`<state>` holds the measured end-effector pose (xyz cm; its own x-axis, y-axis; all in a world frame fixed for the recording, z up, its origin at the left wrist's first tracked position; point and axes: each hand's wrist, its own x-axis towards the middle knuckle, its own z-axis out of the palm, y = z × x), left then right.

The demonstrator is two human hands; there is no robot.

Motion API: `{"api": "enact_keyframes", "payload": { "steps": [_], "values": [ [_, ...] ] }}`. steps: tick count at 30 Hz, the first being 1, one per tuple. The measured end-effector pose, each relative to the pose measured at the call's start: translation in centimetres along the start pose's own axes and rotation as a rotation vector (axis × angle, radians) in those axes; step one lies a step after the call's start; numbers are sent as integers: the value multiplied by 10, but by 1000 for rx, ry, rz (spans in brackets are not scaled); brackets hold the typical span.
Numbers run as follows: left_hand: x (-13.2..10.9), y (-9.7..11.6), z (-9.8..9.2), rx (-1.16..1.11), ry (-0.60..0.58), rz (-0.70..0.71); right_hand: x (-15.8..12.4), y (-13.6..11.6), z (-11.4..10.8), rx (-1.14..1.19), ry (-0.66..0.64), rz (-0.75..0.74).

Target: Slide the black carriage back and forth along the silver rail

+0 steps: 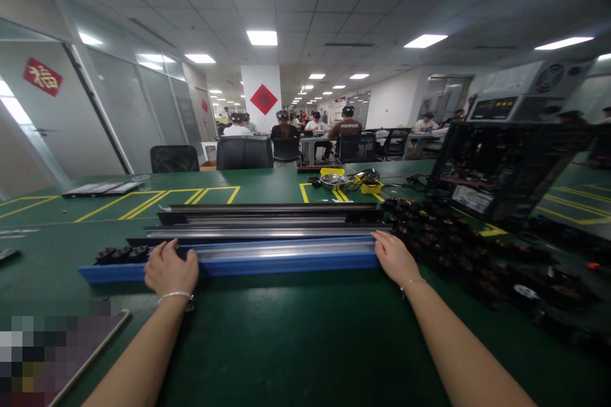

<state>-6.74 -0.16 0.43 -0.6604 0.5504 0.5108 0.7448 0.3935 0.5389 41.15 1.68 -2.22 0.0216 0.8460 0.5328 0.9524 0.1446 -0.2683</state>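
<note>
A long blue channel [286,264] with a shiny metallic-looking inner strip lies crosswise on the green table in front of me. Small black parts [124,255] sit in a row at its left end. My left hand [172,269] curls over the channel just right of that row, its fingers closed around a small black part [182,252] that is mostly hidden. At the opposite end, my right hand [395,259] grips the channel's right tip, fingertips over its upper edge. Behind it run several dark rails [267,208] of similar length, parallel to it.
Piled black parts [458,261] cover the table's right side, before an open computer case [496,165]. Cables and a silver dish [333,180] lie at the back. A tablet-like slab [90,350] rests at lower left, papers [102,188] farther back. People sit beyond the chairs [244,152].
</note>
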Motion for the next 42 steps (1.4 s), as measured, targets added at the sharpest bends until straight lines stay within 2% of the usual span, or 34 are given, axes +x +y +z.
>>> {"api": "enact_keyframes", "payload": {
  "steps": [4, 7, 15, 21, 32, 42],
  "values": [
    [13, -11, -7, 27, -139, -46, -1, -5, 2, -58, -16, 54],
    [21, -17, -8, 54, -189, -37, -2, -11, 4, -81, -18, 119],
    [23, -18, -7, 112, -227, -55, -9, -20, 8, 28, 94, 291],
    [25, -19, -8, 131, -257, -78, -9, -17, 9, 130, 85, 307],
    [22, -18, -11, 127, -263, -74, -8, -13, 11, 179, 128, 314],
    [21, -20, -5, 65, -241, 8, -6, -6, 7, 329, 107, 434]
  ]
}}
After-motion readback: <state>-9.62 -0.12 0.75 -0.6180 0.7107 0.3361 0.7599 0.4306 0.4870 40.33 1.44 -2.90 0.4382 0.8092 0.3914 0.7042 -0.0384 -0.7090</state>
